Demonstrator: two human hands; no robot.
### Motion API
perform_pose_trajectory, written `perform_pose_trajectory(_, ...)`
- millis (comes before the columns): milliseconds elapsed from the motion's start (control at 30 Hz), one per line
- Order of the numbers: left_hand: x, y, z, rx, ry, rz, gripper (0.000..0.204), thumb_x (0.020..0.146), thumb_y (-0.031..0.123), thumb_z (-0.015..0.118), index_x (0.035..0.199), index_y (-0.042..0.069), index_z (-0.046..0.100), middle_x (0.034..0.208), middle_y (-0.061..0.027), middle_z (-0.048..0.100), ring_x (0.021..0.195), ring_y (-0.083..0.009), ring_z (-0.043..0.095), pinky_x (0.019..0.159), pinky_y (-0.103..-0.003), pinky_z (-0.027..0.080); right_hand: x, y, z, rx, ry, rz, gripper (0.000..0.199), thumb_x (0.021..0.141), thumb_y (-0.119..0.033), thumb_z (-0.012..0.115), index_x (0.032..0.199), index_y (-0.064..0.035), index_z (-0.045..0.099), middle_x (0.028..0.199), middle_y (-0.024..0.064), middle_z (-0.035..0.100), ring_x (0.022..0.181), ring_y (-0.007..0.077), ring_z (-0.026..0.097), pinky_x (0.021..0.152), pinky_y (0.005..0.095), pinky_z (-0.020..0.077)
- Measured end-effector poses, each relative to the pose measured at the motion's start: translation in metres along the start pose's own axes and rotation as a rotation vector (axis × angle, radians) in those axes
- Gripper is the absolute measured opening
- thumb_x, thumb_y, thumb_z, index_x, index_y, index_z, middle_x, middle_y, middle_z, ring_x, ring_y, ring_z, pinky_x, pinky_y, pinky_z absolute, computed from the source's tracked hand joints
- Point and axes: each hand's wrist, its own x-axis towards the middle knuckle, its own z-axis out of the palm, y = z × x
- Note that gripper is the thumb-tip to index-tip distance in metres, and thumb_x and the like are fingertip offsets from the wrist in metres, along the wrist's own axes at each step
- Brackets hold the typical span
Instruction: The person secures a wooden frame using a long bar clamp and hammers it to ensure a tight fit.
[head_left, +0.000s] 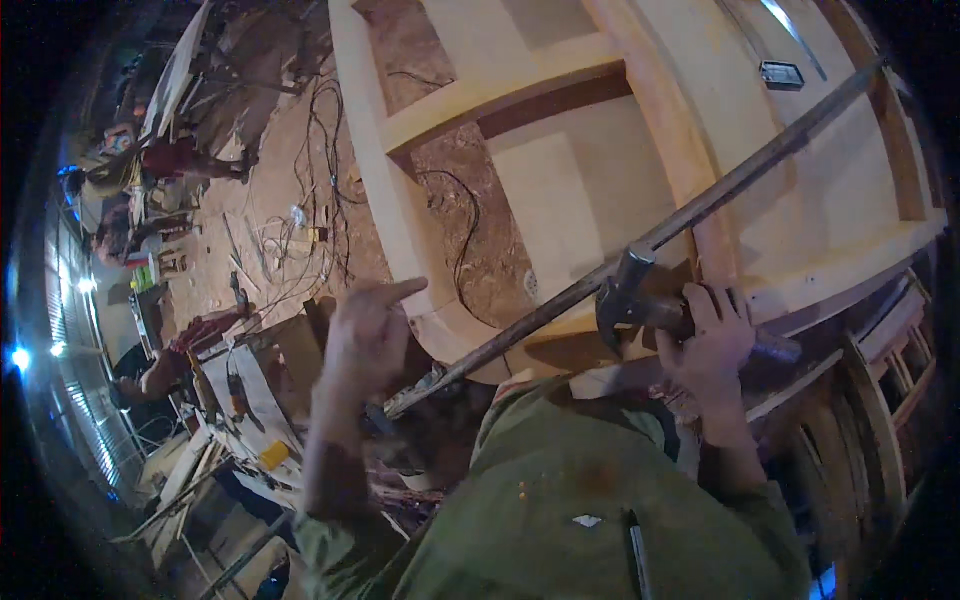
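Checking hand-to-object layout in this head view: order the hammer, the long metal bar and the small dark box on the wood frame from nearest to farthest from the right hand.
1. hammer: gripped in the right hand.
2. long metal bar: just above-left.
3. small dark box: farthest, up on the wood frame.

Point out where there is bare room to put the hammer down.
Bare: the pale panel between the crossbar and the long bar. Crowded: the floor with cables and the bench left of the left hand. The right hand grips the hammer.

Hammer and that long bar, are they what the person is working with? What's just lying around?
In use:
hammer, in the right hand
long bar
wooden frame
left hand, raised, holding nothing

Lying about:
black cables
boards
yellow block
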Motion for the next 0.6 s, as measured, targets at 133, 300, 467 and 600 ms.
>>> perform_pose_trajectory(133, 0.075, -0.002, 0.008, 0.275, -0.334, 0.607, 0.024, 0.076, 0.017, 0.059, 0.095, 0.008, 0.07, 0.086, -0.0133, 0.066, 0.093, -0.0306, 0.062, 0.089, -0.045, 0.045, 0.003, -0.003, 0.003, -0.003, 0.068, -0.016, 0.047, 0.058, -0.022, 0.074, 0.101, -0.0078, 0.06, 0.093, 0.0142, 0.062, 0.086, 0.038, 0.059, 0.078, 0.0471, 0.0479)
perform_pose_trajectory(300, 0.101, 0.03, 0.045, 0.684, -0.896, 0.496, 0.018, 0.078, 0.021, 0.06, 0.082, 0.006, 0.07, 0.086, -0.0165, 0.067, 0.093, -0.0299, 0.062, 0.094, -0.041, 0.042, 0.002, 0.002, 0.009, 0.018, 0.104, 0.03, 0.05, 0.054, -0.021, 0.075, 0.101, -0.0106, 0.06, 0.094, 0.0136, 0.062, 0.088, 0.0365, 0.06, 0.077, 0.0457, 0.0493)
perform_pose_trajectory(467, 0.085, 0.038, 0.002, 0.368, -0.597, 0.487, 0.019, 0.079, 0.021, 0.061, 0.085, 0.004, 0.069, 0.104, -0.0171, 0.066, 0.105, -0.0322, 0.059, 0.104, -0.046, 0.036, -0.001, -0.003, 0.005, 0.068, 0.099, 0.126, 0.053, 0.053, -0.019, 0.076, 0.102, -0.0106, 0.061, 0.095, 0.0138, 0.063, 0.09, 0.0368, 0.06, 0.079, 0.0448, 0.0493)
perform_pose_trajectory(600, 0.053, 0.023, -0.031, 0.396, -0.458, 0.495, 0.019, 0.075, 0.019, 0.063, 0.086, 0.005, 0.069, 0.116, -0.0113, 0.063, 0.118, -0.0321, 0.052, 0.109, -0.049, 0.031, 0.0, 0.001, -0.001, 0.078, 0.065, 0.099, 0.056, 0.051, -0.019, 0.077, 0.104, -0.01, 0.061, 0.098, 0.0134, 0.063, 0.092, 0.0365, 0.06, 0.08, 0.0441, 0.049)
